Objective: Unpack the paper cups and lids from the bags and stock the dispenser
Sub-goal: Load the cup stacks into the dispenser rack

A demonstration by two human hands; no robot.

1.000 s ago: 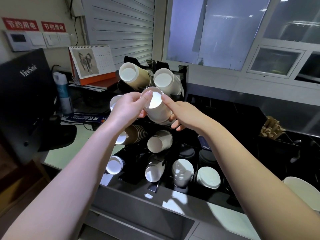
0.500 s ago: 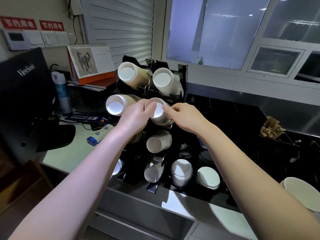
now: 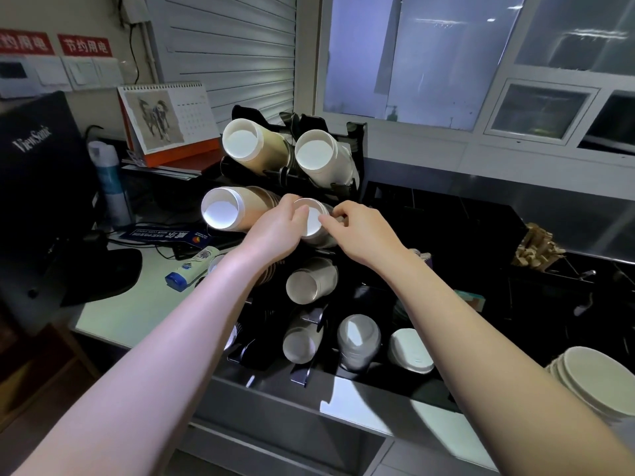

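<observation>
The black dispenser rack (image 3: pixel 355 139) stands on the dark counter, and the stack of small cups (image 3: pixel 314 219) now sits deep in its middle right slot, beside the tan stack (image 3: pixel 223 213). One second ago the same stack was lifted in front of the rack, nearer to the camera and higher, with most of its side visible; now only the rim and a short part of the side show, so I judge this slot is almost stocked and only the last push or letting go remains. The left hand (image 3: pixel 276 230) holds the rim from the left with thumb and curled fingers, and the right hand (image 3: pixel 360 231) pinches the rim from the right side with its fingertips; both have come forward and down with the stack. Around it, the two top slots hold a tan stack (image 3: pixel 242 139) and a white stack (image 3: pixel 316 151), and below there are another cup stack (image 3: pixel 309 283) and, in the bottom row, lids (image 3: pixel 410 350). A pile of flat lids (image 3: pixel 594 379) waits at the right edge, probably still to be loaded. At the left are a monitor (image 3: pixel 34 187), a desk calendar (image 3: pixel 165 115) and a small tube (image 3: pixel 192 266) on the table. Nothing blocks the slot, but the neighbour stacks are very close, so the fingers have little room to come out.
</observation>
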